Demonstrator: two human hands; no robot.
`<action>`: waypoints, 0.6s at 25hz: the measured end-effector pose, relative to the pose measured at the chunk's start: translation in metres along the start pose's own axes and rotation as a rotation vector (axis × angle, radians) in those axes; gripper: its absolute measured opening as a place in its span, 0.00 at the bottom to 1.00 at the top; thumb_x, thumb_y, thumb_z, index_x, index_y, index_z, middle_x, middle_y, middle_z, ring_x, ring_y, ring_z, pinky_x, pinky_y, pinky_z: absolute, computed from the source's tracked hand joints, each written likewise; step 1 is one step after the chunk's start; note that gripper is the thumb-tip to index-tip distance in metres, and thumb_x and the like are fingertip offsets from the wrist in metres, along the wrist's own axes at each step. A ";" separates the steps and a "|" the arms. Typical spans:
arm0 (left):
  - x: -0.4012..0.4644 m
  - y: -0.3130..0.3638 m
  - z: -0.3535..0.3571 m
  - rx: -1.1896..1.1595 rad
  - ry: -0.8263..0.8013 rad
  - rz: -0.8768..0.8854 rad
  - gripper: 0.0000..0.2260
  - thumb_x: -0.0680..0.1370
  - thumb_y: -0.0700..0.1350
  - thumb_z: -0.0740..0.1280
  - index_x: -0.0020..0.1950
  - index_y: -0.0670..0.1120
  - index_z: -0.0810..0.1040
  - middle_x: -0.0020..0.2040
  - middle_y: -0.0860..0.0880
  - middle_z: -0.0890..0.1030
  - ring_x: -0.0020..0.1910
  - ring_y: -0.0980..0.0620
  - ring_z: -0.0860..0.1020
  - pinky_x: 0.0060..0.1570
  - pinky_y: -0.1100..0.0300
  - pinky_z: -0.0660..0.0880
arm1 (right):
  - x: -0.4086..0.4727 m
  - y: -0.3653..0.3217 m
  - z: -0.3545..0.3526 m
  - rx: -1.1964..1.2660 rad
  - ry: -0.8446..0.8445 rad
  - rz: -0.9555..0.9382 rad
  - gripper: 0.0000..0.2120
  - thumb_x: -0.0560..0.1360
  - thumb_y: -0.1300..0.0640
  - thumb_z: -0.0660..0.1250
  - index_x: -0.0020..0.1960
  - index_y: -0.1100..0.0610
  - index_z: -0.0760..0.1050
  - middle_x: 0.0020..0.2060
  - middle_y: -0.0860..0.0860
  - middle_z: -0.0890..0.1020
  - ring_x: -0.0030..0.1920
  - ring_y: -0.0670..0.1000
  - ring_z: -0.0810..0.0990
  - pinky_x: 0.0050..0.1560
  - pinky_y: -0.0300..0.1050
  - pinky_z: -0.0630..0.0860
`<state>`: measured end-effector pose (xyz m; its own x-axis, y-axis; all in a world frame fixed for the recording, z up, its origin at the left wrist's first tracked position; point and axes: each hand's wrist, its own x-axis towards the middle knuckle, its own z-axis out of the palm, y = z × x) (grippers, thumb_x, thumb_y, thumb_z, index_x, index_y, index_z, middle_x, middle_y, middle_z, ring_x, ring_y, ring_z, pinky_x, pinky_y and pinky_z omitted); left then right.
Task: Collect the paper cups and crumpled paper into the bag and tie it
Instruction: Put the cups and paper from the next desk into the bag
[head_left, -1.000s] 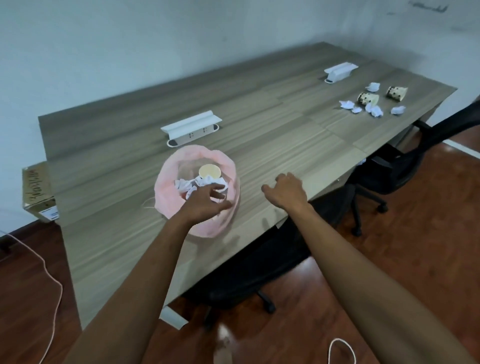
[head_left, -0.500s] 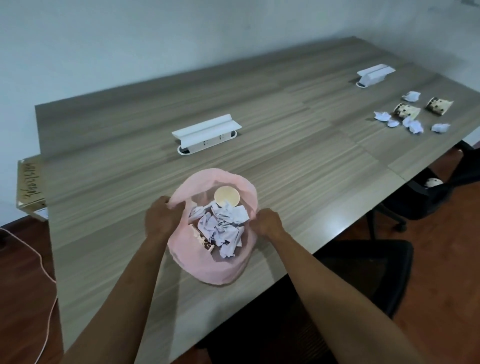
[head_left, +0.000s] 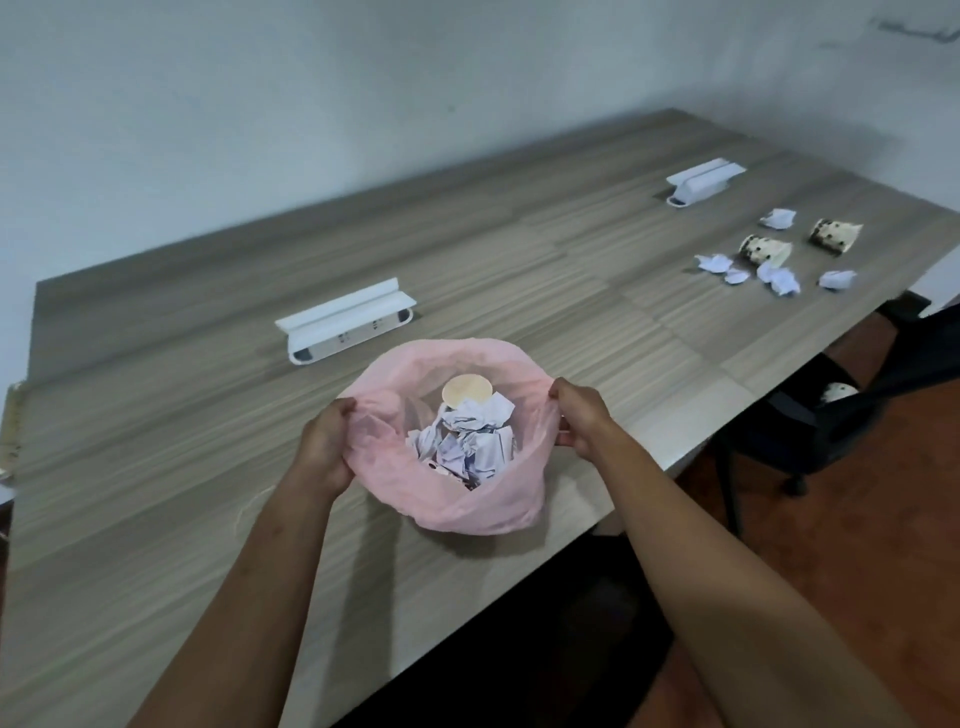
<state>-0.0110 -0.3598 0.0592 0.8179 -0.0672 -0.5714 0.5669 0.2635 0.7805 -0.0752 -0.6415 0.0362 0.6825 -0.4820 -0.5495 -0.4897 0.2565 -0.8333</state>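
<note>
A pink plastic bag (head_left: 483, 506) sits open on the wooden table (head_left: 156, 467) near its front edge. Inside lie crumpled white paper (head_left: 467, 441) and a paper cup (head_left: 466, 391) seen from its pale bottom. My left hand (head_left: 324, 447) grips the bag's left rim, and my right hand (head_left: 579, 415) grips its right rim, holding the mouth wide. Far to the right on the table lie two spotted paper cups (head_left: 763, 250) (head_left: 834, 236) on their sides, with several crumpled paper balls (head_left: 779, 280) around them.
Two white socket boxes stand on the table, one (head_left: 345, 327) just behind the bag, one (head_left: 704, 182) at the far right. Black office chairs (head_left: 852, 410) sit at the table's right front edge. A pale wall runs behind the table.
My left hand came out of the bag and took its left rim. My right hand moved from the tabletop onto the right rim. Both now spread the mouth wider.
</note>
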 end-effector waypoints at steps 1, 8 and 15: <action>-0.009 -0.007 0.028 0.023 0.010 0.022 0.12 0.80 0.40 0.60 0.60 0.37 0.77 0.54 0.38 0.79 0.46 0.43 0.78 0.63 0.46 0.73 | 0.004 -0.008 -0.030 -0.001 0.006 -0.008 0.07 0.73 0.59 0.60 0.41 0.59 0.75 0.35 0.55 0.80 0.34 0.55 0.79 0.34 0.46 0.78; -0.024 -0.070 0.201 0.098 -0.004 0.065 0.17 0.80 0.40 0.61 0.66 0.32 0.74 0.62 0.32 0.77 0.59 0.36 0.77 0.67 0.40 0.71 | 0.040 -0.043 -0.212 0.012 0.098 -0.089 0.06 0.73 0.59 0.59 0.40 0.58 0.73 0.35 0.54 0.80 0.33 0.54 0.80 0.28 0.41 0.77; 0.004 -0.107 0.355 0.137 -0.105 0.085 0.14 0.79 0.40 0.61 0.62 0.36 0.76 0.54 0.37 0.79 0.47 0.42 0.78 0.55 0.50 0.74 | 0.109 -0.067 -0.332 0.073 0.179 -0.116 0.05 0.73 0.58 0.59 0.44 0.58 0.72 0.43 0.56 0.80 0.39 0.56 0.81 0.28 0.41 0.76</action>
<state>-0.0331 -0.7294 0.0636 0.8651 -0.1520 -0.4780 0.4976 0.1399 0.8561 -0.1481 -0.9895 0.0523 0.6213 -0.6511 -0.4359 -0.3689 0.2477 -0.8958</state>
